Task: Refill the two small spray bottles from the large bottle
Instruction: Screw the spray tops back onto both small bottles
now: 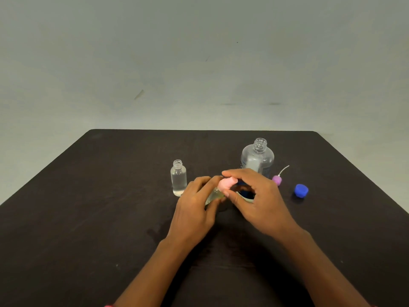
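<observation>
My left hand (194,202) grips a small clear spray bottle (213,196), tilted, at the table's centre. On that bottle's top sits a pink spray cap (226,183), pinched by the fingers of my right hand (259,200). A second small clear bottle (178,177) stands upright and uncapped to the left, holding clear liquid. Behind my right hand stands the large clear bottle (257,156), open at the neck; its lower part is hidden.
A purple spray cap (277,180) with its thin dip tube lies right of the large bottle. A blue screw cap (301,190) lies further right. The dark table (88,218) ends at a pale wall behind.
</observation>
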The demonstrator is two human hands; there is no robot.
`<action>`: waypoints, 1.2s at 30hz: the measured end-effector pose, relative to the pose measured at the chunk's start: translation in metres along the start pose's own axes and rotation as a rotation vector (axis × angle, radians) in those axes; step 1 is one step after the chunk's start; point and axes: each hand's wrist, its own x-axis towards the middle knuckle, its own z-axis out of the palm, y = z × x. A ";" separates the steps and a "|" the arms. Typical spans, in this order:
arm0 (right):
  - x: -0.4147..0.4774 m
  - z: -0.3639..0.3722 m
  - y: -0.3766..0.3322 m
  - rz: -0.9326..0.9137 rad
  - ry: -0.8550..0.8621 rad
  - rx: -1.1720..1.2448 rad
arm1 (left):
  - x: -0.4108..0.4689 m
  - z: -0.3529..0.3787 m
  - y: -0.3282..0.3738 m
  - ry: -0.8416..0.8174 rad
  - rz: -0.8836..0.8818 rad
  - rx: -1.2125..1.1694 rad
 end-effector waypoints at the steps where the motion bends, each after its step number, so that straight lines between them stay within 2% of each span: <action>1: 0.000 0.001 0.000 -0.019 -0.004 -0.003 | 0.000 0.000 0.000 -0.006 0.002 0.011; 5: 0.000 0.001 -0.001 0.006 0.010 0.014 | 0.000 0.002 0.000 -0.078 0.029 0.057; 14: -0.001 0.004 -0.004 0.098 0.100 -0.019 | 0.001 0.004 0.001 -0.105 0.087 0.105; 22: -0.003 0.005 0.002 -0.009 -0.033 -0.070 | 0.001 0.001 0.006 -0.106 0.084 0.078; 36: -0.003 0.012 -0.001 0.043 0.075 -0.073 | 0.002 0.001 0.004 -0.083 0.077 0.062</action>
